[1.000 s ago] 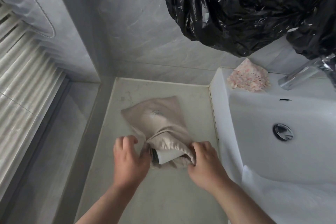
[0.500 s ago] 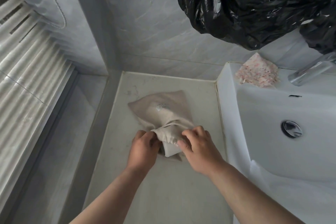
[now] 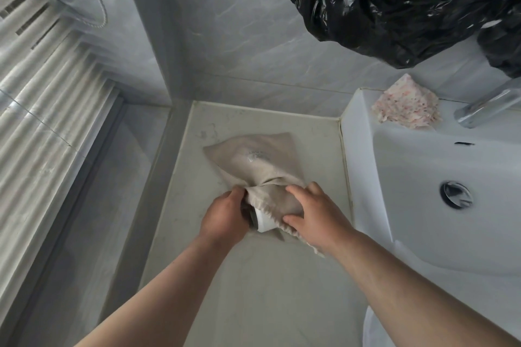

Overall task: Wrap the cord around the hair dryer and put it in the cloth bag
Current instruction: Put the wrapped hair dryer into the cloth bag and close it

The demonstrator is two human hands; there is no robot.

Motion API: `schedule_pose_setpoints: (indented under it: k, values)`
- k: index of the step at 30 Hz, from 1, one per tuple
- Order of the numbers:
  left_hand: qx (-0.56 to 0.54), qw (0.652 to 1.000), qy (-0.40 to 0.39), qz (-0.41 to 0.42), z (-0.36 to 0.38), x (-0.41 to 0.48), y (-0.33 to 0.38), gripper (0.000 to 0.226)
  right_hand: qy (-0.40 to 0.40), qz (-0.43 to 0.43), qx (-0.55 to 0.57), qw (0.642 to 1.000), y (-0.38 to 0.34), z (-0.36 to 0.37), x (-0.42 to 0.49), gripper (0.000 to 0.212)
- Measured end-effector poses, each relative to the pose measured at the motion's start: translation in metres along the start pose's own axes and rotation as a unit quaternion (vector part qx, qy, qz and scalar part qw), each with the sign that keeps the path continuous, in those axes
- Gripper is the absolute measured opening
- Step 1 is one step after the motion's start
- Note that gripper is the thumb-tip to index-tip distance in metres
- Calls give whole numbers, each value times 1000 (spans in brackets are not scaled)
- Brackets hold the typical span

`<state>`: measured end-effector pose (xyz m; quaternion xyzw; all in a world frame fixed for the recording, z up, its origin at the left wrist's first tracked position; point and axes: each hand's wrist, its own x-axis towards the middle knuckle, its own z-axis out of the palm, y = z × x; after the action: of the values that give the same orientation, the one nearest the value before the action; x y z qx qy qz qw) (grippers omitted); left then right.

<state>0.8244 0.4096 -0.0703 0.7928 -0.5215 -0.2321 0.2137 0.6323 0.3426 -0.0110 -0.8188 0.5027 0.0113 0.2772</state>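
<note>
Head view, left hand gripping cloth bag, right hand clasping it — hair dryer protruding

The cloth bag under the fingers of the right hand is soft beige cloth, matt and wrinkly, with a frayed edge by the thumb. Between that hand and the left hand, the hair dryer is smooth white plastic with a small shine. Under the hands, the countertop looks pale, matt and a bit dusty. Right of the fingers, the sink is glossy white, and its drain and faucet are shiny metal. Past the fingertips the wall tiles are smooth grey. The black trash bag is thin, crinkly, shiny plastic.
</note>
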Motion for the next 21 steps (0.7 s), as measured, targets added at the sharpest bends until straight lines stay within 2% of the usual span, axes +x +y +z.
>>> schedule_pose_setpoints:
  k: [4, 7, 9, 15, 18, 20, 21]
  values:
    - [64, 997, 9, 33, -6, -1, -4, 20, -6, 2, -27, 1000, -2, -1, 3, 66]
    - [34, 996, 30, 73, -10, -13, -8, 24, 11, 10, -50, 999, -3, 3, 3, 65]
    - [16, 993, 51, 103, -10, -23, -12, 17, 30, 22, -64, 997, -6, 8, 3, 65]
    - [-26, 988, 91, 122, -23, -27, -24, 13, 94, 51, -85, 991, -15, 23, -1, 64]
    - [-56, 985, 108, 124, -38, -27, -27, 8, 92, 66, -42, 993, -13, 24, -3, 62]
    - [-98, 987, 88, 95, -41, -31, -28, 5, 100, 86, 68, 989, -10, 22, -6, 58]
    - [-154, 985, 64, 47, -40, -32, -27, 8, 123, 116, 134, 977, -7, 19, -6, 57]
